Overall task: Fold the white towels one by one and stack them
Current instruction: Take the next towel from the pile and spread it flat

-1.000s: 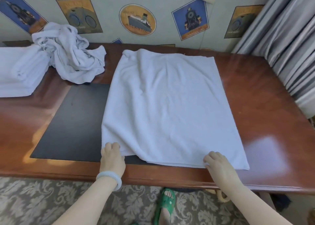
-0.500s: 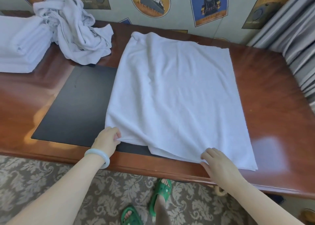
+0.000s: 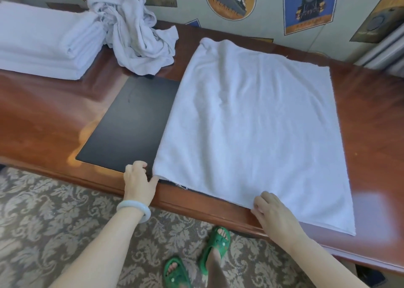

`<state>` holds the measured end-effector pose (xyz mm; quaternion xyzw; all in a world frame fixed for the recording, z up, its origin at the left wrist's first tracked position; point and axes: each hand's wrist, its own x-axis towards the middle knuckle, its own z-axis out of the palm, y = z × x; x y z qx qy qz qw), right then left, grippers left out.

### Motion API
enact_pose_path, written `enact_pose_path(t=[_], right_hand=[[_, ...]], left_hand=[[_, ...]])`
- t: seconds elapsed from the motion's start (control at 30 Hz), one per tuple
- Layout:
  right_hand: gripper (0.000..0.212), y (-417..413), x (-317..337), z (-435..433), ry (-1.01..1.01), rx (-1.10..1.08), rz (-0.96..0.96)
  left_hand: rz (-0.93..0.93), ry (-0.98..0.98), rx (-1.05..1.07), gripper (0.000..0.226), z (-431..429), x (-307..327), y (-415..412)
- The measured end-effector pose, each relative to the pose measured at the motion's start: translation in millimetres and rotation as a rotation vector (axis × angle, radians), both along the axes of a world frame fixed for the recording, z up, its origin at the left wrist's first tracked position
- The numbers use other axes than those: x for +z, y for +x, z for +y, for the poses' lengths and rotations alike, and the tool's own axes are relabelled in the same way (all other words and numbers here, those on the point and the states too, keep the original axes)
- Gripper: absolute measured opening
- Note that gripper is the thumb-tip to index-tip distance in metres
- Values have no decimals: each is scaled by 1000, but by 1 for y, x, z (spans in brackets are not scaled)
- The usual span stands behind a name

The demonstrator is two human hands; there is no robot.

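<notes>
Left hand (image 3: pixel 138 180): knuckles down on the black mat, fingers curled, thumb tip touching the near left corner of the spread towel. Whether it pinches any cloth cannot be told.
Right hand (image 3: pixel 276 214): fingers bent over the towel's near hem, thumb just under it at the table's rim. It pinches that hem, right of the middle.
Bangle (image 3: pixel 134 210): smooth, pale and round, on the left wrist.
Spread towel (image 3: pixel 251 124): white terry with a soft nap, a long rectangle lying flat with shallow creases. Its long axis runs from the near rim toward the wall, leaning a little to the left. The near hem slants along the front edge, with a frayed thread near the left corner.
Black mat (image 3: pixel 131 121): matt, flat and rectangular, its right part under the towel.
Table (image 3: pixel 43 117): glossy red-brown wood with a moulded front rim.
Crumpled towel (image 3: pixel 135 32): a white, twisted heap at the far left, its edge touching the mat's far side.
Stack of folded towels (image 3: pixel 43 41): white, square-edged layers just left of the heap.
Wall: pale, with printed emblems. A round ship badge (image 3: pixel 229 0) reads "ATLANTIC", and a blue locomotive panel (image 3: pixel 309 6) has writing too blurred to read.
Curtain (image 3: pixel 384 49): grey pleats at the far right.
Floor: a grey damask-patterned carpet (image 3: pixel 43 211) and green plastic sandals (image 3: pixel 216 248).
</notes>
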<state>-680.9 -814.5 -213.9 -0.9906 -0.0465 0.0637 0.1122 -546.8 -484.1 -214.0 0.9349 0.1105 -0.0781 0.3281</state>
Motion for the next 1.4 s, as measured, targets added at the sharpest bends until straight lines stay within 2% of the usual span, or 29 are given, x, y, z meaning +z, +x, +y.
enact_pose_path(t=[0.03, 0.1, 0.17, 0.2, 0.23, 0.27, 0.3, 0.4, 0.43, 0.5, 0.57, 0.6, 0.63, 0.67, 0.73, 0.8, 0.9, 0.93, 0.97, 1.03, 1.1, 1.17, 1.23, 1.3, 1.4], right_hand=[[18, 6, 1, 2, 9, -67, 37], [19, 20, 2, 6, 73, -195, 98], [10, 40, 5, 14, 182, -275, -63], [13, 51, 3, 19, 177, -264, -162], [24, 62, -2, 26, 150, -252, -201], [36, 73, -7, 32, 129, -251, -172], [44, 80, -13, 40, 115, -260, -114], [54, 81, -44, 59, 56, -277, -31], [55, 78, -51, 61, 42, -287, -43], [55, 78, -55, 61, 70, -314, -67], [56, 80, -55, 58, 115, -310, -60], [57, 81, -54, 57, 119, -309, -51], [59, 82, -53, 56, 109, -310, -31], [60, 82, -52, 55, 93, -310, -1], [63, 82, -50, 55, 73, -309, 46], [64, 82, -49, 55, 62, -299, 71], [65, 82, -50, 55, 38, -284, 76], [65, 82, -51, 55, 35, -285, 75], [65, 82, -51, 55, 32, -288, 74], [66, 82, -52, 55, 15, -298, 69], [67, 82, -52, 55, -13, -293, 67], [67, 81, -52, 57, -38, -279, 59], [67, 80, -52, 59, -58, -280, 39], [66, 79, -52, 61, -72, -287, 24], [63, 76, -53, 66, -78, -296, -33]], left_hand=[[64, -7, 10, 40, -1, -3, 4], [97, -16, -5, 31, -5, -6, 9], [93, -29, 5, 14, -8, -7, 11], [82, -19, 19, 8, -9, -7, 11], [59, -8, 34, 6, -10, -7, 11], [36, -34, 62, 8, -11, -6, 10], [24, -113, 112, 9, -12, -5, 8], [51, -548, 317, 3, -20, 4, 3], [41, -584, 353, 1, -20, 7, 2], [-78, -382, 282, 8, -9, 18, 5], [-284, 4, 74, 20, 15, 22, 9], [-329, 161, -14, 23, 25, 21, 9], [-290, 253, -49, 24, 34, 16, 8], [-191, 246, -6, 23, 38, 12, 6], [13, 58, 215, 17, 35, 6, 2], [86, -153, 389, 15, 25, 4, 2], [144, -568, 461, 17, 15, 5, 11], [139, -595, 428, 15, 16, 6, 12], [99, -531, 377, 12, 19, 8, 14], [-11, -303, 265, 25, 34, 9, 16], [-7, -175, 165, 35, 47, 5, 12], [57, -197, 142, 31, 53, -1, 6], [105, -305, 153, 25, 57, -1, 5], [130, -328, 105, 29, 61, 3, 8], [-2, -23, -3, 36, 54, 8, 9]])
